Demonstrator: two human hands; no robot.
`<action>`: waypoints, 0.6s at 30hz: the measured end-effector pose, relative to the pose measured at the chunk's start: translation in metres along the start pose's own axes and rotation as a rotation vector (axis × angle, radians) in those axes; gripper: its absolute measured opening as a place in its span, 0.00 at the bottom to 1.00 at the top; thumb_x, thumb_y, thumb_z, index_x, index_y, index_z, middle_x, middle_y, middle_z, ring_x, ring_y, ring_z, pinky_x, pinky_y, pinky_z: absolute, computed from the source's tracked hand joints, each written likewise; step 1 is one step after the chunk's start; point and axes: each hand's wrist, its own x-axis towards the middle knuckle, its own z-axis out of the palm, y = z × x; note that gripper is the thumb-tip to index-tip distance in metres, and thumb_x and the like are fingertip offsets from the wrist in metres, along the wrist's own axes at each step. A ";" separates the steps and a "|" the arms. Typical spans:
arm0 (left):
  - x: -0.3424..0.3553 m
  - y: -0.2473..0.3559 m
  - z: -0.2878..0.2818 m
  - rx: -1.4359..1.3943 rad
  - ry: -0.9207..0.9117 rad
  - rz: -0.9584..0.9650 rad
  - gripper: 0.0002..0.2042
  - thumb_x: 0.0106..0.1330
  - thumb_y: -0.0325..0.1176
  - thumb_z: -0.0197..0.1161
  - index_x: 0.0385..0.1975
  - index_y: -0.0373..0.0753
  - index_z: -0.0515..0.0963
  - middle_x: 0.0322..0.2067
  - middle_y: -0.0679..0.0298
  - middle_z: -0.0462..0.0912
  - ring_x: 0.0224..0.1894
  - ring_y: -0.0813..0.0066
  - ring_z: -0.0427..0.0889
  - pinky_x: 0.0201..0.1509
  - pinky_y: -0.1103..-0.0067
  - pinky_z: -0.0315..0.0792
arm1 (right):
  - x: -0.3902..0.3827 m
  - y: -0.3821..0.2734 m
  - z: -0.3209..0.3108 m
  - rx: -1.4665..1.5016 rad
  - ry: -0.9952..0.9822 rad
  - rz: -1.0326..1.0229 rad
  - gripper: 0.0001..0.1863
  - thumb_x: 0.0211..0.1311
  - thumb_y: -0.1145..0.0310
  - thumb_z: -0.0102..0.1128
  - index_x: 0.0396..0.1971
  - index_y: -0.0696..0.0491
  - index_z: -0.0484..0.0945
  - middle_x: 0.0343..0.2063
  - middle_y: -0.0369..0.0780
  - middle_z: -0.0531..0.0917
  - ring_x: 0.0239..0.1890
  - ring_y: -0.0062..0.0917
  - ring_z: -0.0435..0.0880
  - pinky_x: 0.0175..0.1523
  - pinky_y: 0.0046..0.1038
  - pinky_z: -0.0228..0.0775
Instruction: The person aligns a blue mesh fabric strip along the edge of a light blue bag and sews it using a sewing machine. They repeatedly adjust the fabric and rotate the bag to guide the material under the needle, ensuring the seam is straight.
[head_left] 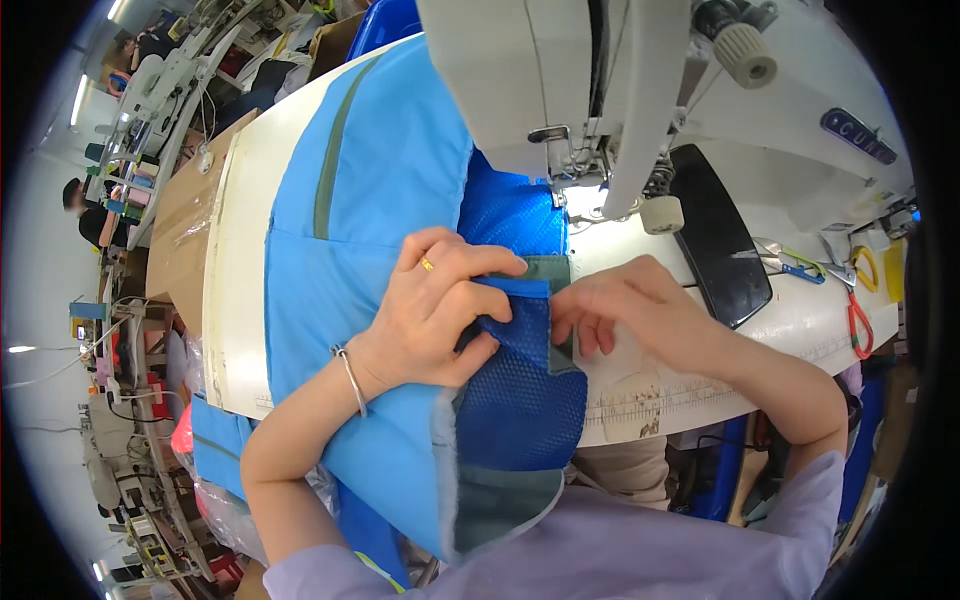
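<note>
Pinching dark blue mesh (pixel 520 400) fold with left hand (pixel 440 310), right hand (pixel 625 305) gripping its green trim (pixel 555 275), light blue fabric (pixel 370 200) underneath, sewing machine (pixel 600 80) head just behind, scissors (pixel 858 325) well right.

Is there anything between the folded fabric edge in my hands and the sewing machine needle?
Nothing visible blocks it. The blue mesh fabric, pinched by the left hand and right hand, lies just below the presser foot.
</note>
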 end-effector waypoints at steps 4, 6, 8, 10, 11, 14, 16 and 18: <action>0.015 0.005 -0.005 -0.054 -0.157 -0.040 0.16 0.44 0.25 0.70 0.34 0.43 0.76 0.51 0.60 0.84 0.43 0.63 0.82 0.56 0.64 0.71 | 0.004 0.010 -0.003 0.105 -0.065 -0.014 0.12 0.70 0.65 0.70 0.39 0.61 0.87 0.27 0.36 0.86 0.29 0.12 0.78 0.35 0.19 0.70; 0.036 0.007 -0.015 -0.119 -0.271 -0.085 0.12 0.48 0.27 0.71 0.32 0.42 0.78 0.49 0.57 0.86 0.43 0.61 0.83 0.54 0.67 0.73 | 0.002 0.016 -0.002 0.092 -0.032 -0.085 0.11 0.69 0.68 0.70 0.42 0.61 0.87 0.29 0.36 0.86 0.30 0.11 0.78 0.35 0.18 0.70; 0.048 0.008 -0.022 -0.237 -0.214 -0.203 0.12 0.50 0.27 0.73 0.34 0.39 0.81 0.46 0.58 0.86 0.43 0.60 0.84 0.53 0.69 0.75 | 0.000 0.017 -0.003 0.121 0.072 -0.139 0.10 0.69 0.72 0.70 0.44 0.62 0.88 0.31 0.36 0.86 0.31 0.10 0.79 0.36 0.16 0.71; 0.052 0.010 -0.021 -0.280 -0.164 -0.343 0.12 0.52 0.28 0.76 0.35 0.37 0.82 0.42 0.58 0.87 0.43 0.60 0.86 0.52 0.70 0.76 | 0.000 0.021 0.000 0.203 0.127 -0.160 0.11 0.69 0.74 0.69 0.47 0.62 0.87 0.33 0.36 0.88 0.33 0.11 0.81 0.38 0.17 0.73; 0.053 0.014 -0.017 -0.258 -0.137 -0.427 0.12 0.53 0.28 0.77 0.35 0.36 0.83 0.41 0.58 0.87 0.42 0.61 0.86 0.51 0.71 0.77 | 0.001 0.023 0.000 0.241 0.149 -0.174 0.12 0.69 0.75 0.68 0.49 0.62 0.87 0.35 0.36 0.88 0.34 0.12 0.82 0.39 0.17 0.75; 0.044 0.020 -0.010 -0.124 -0.092 -0.463 0.14 0.54 0.31 0.80 0.38 0.35 0.85 0.35 0.59 0.88 0.36 0.65 0.87 0.49 0.72 0.78 | 0.000 0.029 0.002 0.226 0.173 -0.240 0.14 0.69 0.78 0.68 0.53 0.61 0.86 0.39 0.38 0.89 0.39 0.14 0.84 0.44 0.18 0.78; 0.037 0.021 -0.005 -0.098 -0.087 -0.460 0.13 0.56 0.31 0.79 0.39 0.34 0.85 0.33 0.58 0.88 0.36 0.63 0.87 0.50 0.70 0.78 | -0.002 0.026 0.003 0.196 0.190 -0.247 0.14 0.68 0.78 0.68 0.52 0.61 0.86 0.40 0.39 0.89 0.42 0.15 0.85 0.47 0.19 0.79; 0.030 0.015 0.003 -0.081 -0.074 -0.335 0.12 0.59 0.30 0.77 0.40 0.33 0.86 0.32 0.57 0.87 0.35 0.61 0.87 0.50 0.67 0.79 | -0.002 0.026 0.004 0.151 0.198 -0.235 0.13 0.68 0.78 0.68 0.51 0.62 0.87 0.41 0.39 0.89 0.43 0.15 0.85 0.49 0.19 0.79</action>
